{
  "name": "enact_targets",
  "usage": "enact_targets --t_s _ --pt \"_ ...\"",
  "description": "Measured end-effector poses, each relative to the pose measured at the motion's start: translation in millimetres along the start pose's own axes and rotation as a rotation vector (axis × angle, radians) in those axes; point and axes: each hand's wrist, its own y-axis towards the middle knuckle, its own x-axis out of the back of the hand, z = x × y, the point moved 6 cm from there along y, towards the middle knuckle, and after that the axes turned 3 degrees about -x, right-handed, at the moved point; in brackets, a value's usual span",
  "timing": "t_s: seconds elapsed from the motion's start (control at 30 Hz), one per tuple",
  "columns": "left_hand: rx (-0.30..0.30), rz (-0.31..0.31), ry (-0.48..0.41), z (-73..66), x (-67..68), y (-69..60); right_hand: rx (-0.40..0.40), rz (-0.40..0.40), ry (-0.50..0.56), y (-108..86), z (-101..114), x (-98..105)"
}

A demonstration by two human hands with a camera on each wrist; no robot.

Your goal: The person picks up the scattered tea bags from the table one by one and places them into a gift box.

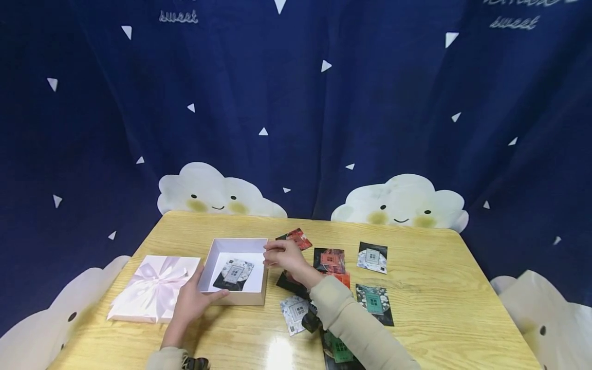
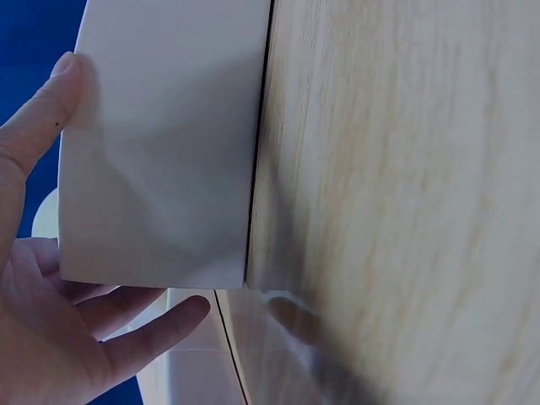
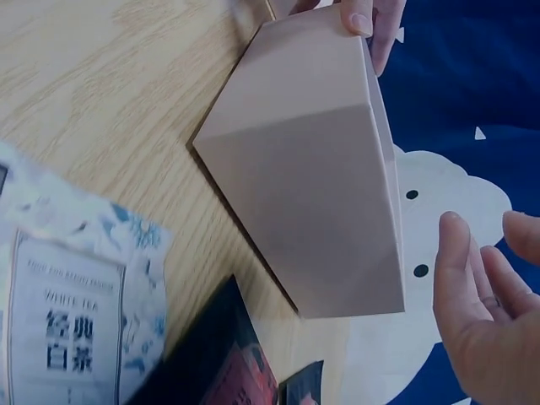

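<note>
1. Left of the left hand, just beside its fingers, a white lid (image 1: pixel 134 310) tied with a pale ribbon bow (image 1: pixel 159 279) lies flat on the wooden table (image 1: pixel 439 303).
2. The left hand (image 1: pixel 191 299) grips the near left corner of the open box, thumb along the top edge of the near wall, fingers at the left wall.
3. The box (image 1: pixel 240 298), pale outside and in, stands upright on the table between the two hands.
4. Inside it, right of the left thumb, one tea packet (image 1: pixel 235 273) lies flat, dark at the bottom with pale flowers.
5. The right hand (image 1: pixel 288 258) is at the box's right wall, its fingers loosely bent and holding nothing; whether they touch the rim I cannot tell.
6. Around the right hand: a red packet (image 1: pixel 301 239) just beyond it, a dark packet (image 1: pixel 291 285) under the wrist, and a pale flowered packet (image 1: pixel 294 312) marked "WHITE TEA" on the near side.
7. Right of that hand lies another red-labelled packet (image 1: pixel 330 259); nearer the person, a green packet (image 1: pixel 340 350) is partly hidden by the sleeve (image 1: pixel 356 318).
8. Farthest right of the hand lie a white-flowered packet (image 1: pixel 372 257) and, nearer, a green-labelled one (image 1: pixel 374 304).
</note>
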Motion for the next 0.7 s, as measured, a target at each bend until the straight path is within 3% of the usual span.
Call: enact_targets --t_s 0.37,0.7 --pt "0.001 0.000 0.005 -0.4 0.7 -1.6 0.022 0.046 -0.047 -14.6 3.1 19.8" --pt "0.011 0.022 -0.006 -0.4 0.5 0.3 0.014 0.017 -0.023 -32.8 10.4 40.6"
